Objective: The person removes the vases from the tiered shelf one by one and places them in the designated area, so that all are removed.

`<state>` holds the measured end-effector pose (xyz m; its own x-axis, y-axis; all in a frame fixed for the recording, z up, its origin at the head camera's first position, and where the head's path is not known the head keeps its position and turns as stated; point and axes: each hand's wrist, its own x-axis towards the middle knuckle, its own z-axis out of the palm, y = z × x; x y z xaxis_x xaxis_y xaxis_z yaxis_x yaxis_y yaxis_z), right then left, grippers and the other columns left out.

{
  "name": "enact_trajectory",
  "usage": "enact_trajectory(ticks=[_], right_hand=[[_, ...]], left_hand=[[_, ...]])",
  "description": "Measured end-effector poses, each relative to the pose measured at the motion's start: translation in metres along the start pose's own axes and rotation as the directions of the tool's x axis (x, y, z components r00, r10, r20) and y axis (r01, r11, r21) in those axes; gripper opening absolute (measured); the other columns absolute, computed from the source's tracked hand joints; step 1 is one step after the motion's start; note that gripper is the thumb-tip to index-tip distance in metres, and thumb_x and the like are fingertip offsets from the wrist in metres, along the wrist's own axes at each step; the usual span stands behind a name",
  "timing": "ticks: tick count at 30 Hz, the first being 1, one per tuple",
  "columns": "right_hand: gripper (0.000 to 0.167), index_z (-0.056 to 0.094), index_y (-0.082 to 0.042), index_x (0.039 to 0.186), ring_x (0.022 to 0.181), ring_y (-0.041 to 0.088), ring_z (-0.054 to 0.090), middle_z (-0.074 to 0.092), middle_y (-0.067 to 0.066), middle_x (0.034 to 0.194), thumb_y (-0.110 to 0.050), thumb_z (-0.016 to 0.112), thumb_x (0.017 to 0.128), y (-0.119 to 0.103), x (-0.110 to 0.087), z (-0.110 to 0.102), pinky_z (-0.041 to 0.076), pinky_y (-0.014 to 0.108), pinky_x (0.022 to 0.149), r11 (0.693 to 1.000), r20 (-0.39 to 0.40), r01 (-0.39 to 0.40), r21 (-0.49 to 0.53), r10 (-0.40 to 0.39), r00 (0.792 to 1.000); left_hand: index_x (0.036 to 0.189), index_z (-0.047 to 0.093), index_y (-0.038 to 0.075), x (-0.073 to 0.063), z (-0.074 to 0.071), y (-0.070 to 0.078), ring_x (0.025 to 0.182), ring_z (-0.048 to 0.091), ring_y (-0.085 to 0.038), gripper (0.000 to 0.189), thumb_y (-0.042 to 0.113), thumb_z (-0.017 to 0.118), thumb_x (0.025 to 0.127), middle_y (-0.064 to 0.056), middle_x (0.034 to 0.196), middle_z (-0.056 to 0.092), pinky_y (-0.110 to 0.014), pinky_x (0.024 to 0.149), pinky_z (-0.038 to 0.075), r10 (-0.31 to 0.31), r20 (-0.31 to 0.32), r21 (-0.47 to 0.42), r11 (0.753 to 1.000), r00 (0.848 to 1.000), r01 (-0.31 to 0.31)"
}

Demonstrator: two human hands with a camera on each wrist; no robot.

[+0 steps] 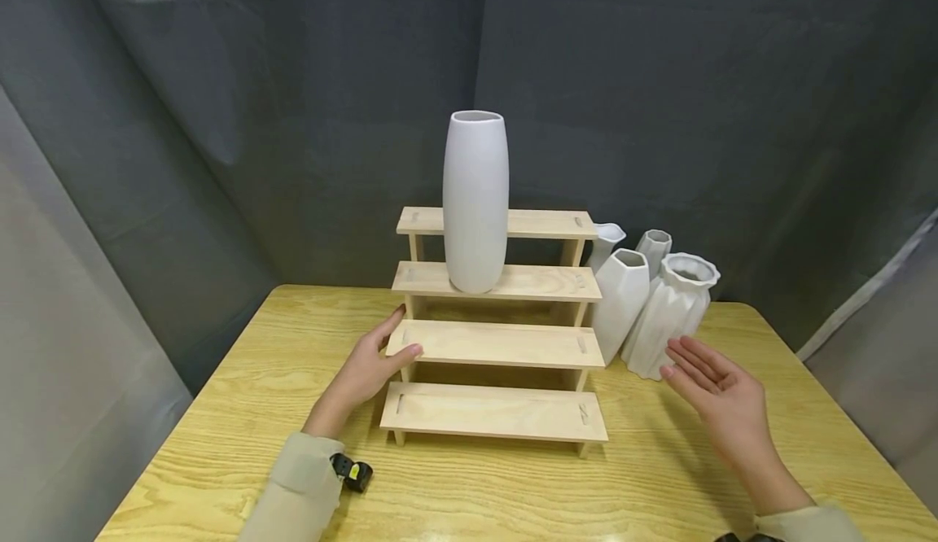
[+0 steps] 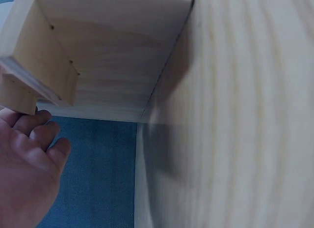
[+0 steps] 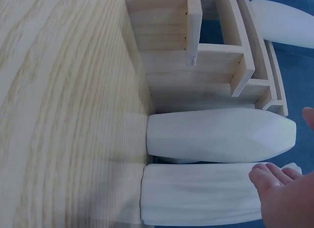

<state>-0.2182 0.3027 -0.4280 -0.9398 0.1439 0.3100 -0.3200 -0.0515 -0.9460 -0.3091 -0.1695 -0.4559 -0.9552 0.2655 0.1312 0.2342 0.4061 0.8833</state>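
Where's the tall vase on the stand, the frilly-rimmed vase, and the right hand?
Tall vase (image 1: 476, 200): head view, middle of its smooth body.
Frilly-rimmed vase (image 1: 667, 316): head view, on its pleated side.
Right hand (image 1: 723, 398): head view, middle of the hand.

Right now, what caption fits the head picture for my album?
Tall vase on a wooden shelf, left hand holding the shelf, right hand near other vases.
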Motion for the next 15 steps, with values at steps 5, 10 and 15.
enact_trajectory(ticks=[5,10,15], right_hand=[[0.05,0.053,0.004,0.137,0.109,0.007,0.065,0.067,-0.003,0.122,0.01,0.067,0.089,-0.001,-0.003,0.004,0.051,0.021,0.085,0.999,0.024,0.037,0.028,-0.038,0.999],[0.048,0.056,0.001,0.134,0.109,0.009,0.065,0.068,-0.001,0.122,0.012,0.065,0.089,-0.003,-0.003,0.007,0.051,0.022,0.086,0.997,0.034,0.065,0.035,-0.066,0.997],[0.044,0.058,0.004,0.131,0.108,0.011,0.066,0.069,0.004,0.121,0.015,0.064,0.088,-0.004,-0.003,0.011,0.052,0.023,0.086,0.995,0.038,0.087,0.05,-0.089,0.995]], left_hand=[[0.158,0.023,0.026,0.0,0.0,0.001,0.147,0.017,-0.031,0.087,0.059,0.065,0.089,0.004,0.162,0.018,-0.052,0.116,0.021,0.0,0.001,0.002,1.0,1.0,0.0],[0.158,0.022,0.025,0.0,0.0,0.001,0.147,0.016,-0.03,0.085,0.054,0.065,0.091,0.004,0.162,0.017,-0.052,0.116,0.02,-0.01,0.003,0.004,1.0,1.0,0.01],[0.159,0.02,0.018,-0.004,-0.001,0.014,0.147,0.015,-0.032,0.081,0.042,0.064,0.096,-0.001,0.162,0.015,-0.052,0.116,0.02,-0.023,0.017,0.014,1.0,1.0,0.023]])
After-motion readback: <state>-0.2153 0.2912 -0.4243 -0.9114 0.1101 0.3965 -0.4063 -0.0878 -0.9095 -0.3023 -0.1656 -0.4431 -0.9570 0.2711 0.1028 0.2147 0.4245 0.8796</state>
